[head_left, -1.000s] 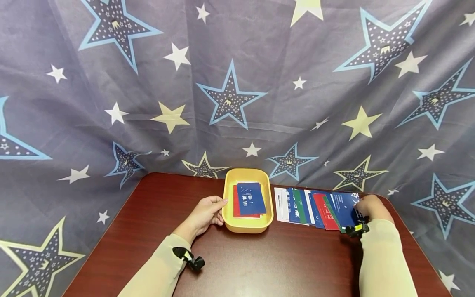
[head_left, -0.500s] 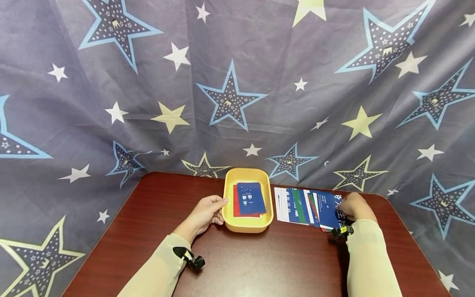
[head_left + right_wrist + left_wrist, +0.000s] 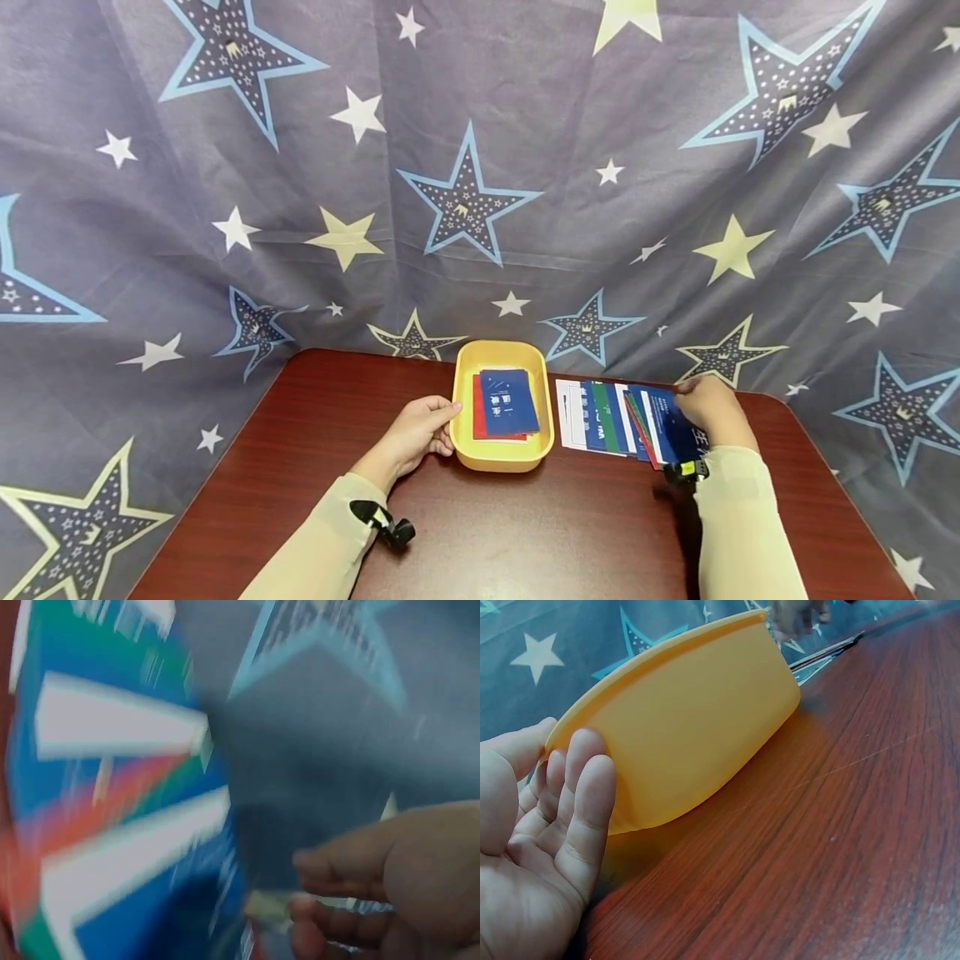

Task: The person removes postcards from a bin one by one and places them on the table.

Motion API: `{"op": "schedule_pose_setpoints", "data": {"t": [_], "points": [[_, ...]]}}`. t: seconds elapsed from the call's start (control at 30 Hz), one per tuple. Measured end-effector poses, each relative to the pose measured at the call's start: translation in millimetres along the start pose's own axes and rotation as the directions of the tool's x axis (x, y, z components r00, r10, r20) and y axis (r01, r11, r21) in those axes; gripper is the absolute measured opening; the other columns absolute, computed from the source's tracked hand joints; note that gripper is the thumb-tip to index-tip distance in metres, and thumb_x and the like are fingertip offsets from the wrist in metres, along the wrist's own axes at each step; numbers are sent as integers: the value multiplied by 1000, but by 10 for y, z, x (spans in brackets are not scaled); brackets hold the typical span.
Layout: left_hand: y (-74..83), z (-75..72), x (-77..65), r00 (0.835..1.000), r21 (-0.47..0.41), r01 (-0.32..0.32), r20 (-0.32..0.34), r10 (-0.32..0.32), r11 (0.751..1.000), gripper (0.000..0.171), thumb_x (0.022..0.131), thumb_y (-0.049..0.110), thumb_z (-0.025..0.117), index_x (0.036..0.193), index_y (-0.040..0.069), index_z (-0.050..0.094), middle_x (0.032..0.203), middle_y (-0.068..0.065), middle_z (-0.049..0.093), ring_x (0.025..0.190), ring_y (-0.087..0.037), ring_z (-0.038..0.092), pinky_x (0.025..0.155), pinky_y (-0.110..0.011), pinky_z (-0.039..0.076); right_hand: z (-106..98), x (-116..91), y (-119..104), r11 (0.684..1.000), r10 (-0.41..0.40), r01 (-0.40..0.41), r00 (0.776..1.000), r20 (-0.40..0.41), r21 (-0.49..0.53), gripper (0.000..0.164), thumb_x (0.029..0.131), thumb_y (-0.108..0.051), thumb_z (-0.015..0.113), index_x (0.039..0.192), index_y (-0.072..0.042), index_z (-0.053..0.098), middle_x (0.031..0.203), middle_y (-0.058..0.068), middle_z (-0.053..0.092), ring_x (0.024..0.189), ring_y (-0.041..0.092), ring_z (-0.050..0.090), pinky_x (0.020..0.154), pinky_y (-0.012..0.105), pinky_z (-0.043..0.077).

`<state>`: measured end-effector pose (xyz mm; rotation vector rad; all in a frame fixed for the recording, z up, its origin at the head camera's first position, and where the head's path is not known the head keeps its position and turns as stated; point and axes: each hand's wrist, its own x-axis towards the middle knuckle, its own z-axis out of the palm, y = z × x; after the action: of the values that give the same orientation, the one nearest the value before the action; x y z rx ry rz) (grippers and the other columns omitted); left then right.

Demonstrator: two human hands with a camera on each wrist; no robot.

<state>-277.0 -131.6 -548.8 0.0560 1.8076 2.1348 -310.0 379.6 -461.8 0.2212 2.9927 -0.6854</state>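
Observation:
A yellow plastic tray (image 3: 502, 464) stands at the back of the table. My left hand (image 3: 420, 431) grips its left rim, the thumb on top and the fingers against the outer wall in the left wrist view. Inside lie a blue printed card (image 3: 510, 402) and a red card (image 3: 478, 408). To the right is an overlapping row of white, blue, green and red cards (image 3: 600, 421). My right hand (image 3: 716, 408) is at the row's far right corner, over a blue card (image 3: 671, 429). In the blurred right wrist view its fingers are loosely bent beside the card edges, nothing visible between them.
The reddish-brown table (image 3: 487, 533) extends towards me. A grey star-patterned curtain (image 3: 480, 167) hangs close behind its back edge. Each wrist carries a black strapped camera, such as the left wrist camera (image 3: 384, 525).
My right hand has moved left, then away from me to the row's far edge. The right-end cards have shifted left, more tightly overlapped. Left hand and tray have stayed put.

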Motion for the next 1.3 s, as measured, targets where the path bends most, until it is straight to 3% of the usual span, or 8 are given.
{"op": "schedule_pose_setpoints", "data": {"t": [0.13, 0.3, 0.57, 0.7, 0.9, 1.07, 1.17, 1.3], "points": [[-3, 5, -3, 1000, -3, 5, -1, -5, 1000, 24, 114, 24, 70, 110, 1, 64, 69, -1, 66, 55, -13, 68, 54, -24, 64, 42, -65, -645, 981, -183, 179, 982, 45, 79, 36, 106, -28, 75, 123, 4, 75, 102, 23, 81, 85, 31, 79, 80, 48, 65], [-9, 0, -3, 1000, 3, -5, -3, 5, 1000, 24, 114, 25, 70, 109, 2, 64, 69, -1, 66, 56, -12, 68, 54, -24, 63, 202, -144, -1599, 948, -288, 250, 937, 196, 198, 41, 111, -26, 73, 137, 5, 70, 106, 25, 82, 79, 30, 80, 70, 41, 69], [-20, 3, 17, 1000, -5, -15, 7, 15, 1000, 27, 114, 24, 70, 112, -2, 63, 69, -1, 66, 56, -11, 68, 54, -24, 64, 656, -7, -2603, 964, -260, 266, 908, 329, 27, 41, 106, -25, 81, 132, 5, 73, 101, 19, 82, 71, 25, 81, 59, 31, 67], [-24, -2, 20, 1000, -14, -16, 5, 16, 1000, 26, 115, 24, 69, 112, -1, 63, 69, 0, 66, 55, -11, 67, 53, -23, 63, 998, 293, -2723, 964, -174, 231, 920, 352, -129, 35, 98, -26, 90, 113, 3, 78, 97, 18, 82, 60, 23, 79, 53, 31, 66], [-26, -9, 11, 999, -8, -26, 18, 26, 1000, 26, 115, 24, 69, 110, -1, 63, 69, 1, 66, 56, -9, 68, 53, -23, 63, 1693, 1034, -2479, 871, -205, 330, 918, 339, -364, 54, 77, -56, 102, 105, -14, 83, 109, 1, 82, 82, 15, 72, 86, 36, 68], [-13, 3, 18, 1000, -20, -25, 17, 26, 999, 24, 115, 23, 69, 108, 0, 63, 69, 0, 65, 55, -11, 68, 53, -24, 63, 1499, 593, -2708, 781, -222, 365, 921, 320, -506, 55, 79, -65, 97, 100, -15, 84, 107, -2, 81, 98, 16, 73, 103, 36, 66], [-20, -3, 30, 1000, -17, -25, 13, 25, 1000, 26, 114, 24, 70, 108, 0, 63, 70, 0, 64, 55, -12, 67, 53, -24, 63, 1355, 349, -2763, 778, -265, 379, 921, 285, -501, 54, 80, -57, 99, 105, -12, 85, 112, 1, 83, 101, 18, 74, 107, 36, 65], [-29, -11, 27, 1000, -9, -20, 8, 20, 1000, 27, 115, 25, 70, 108, -1, 63, 69, 1, 64, 55, -12, 66, 53, -24, 62, 1518, 625, -2580, 816, -281, 376, 922, 268, -439, 53, 77, -50, 104, 108, -12, 84, 113, 2, 82, 100, 20, 74, 109, 39, 65]]}}
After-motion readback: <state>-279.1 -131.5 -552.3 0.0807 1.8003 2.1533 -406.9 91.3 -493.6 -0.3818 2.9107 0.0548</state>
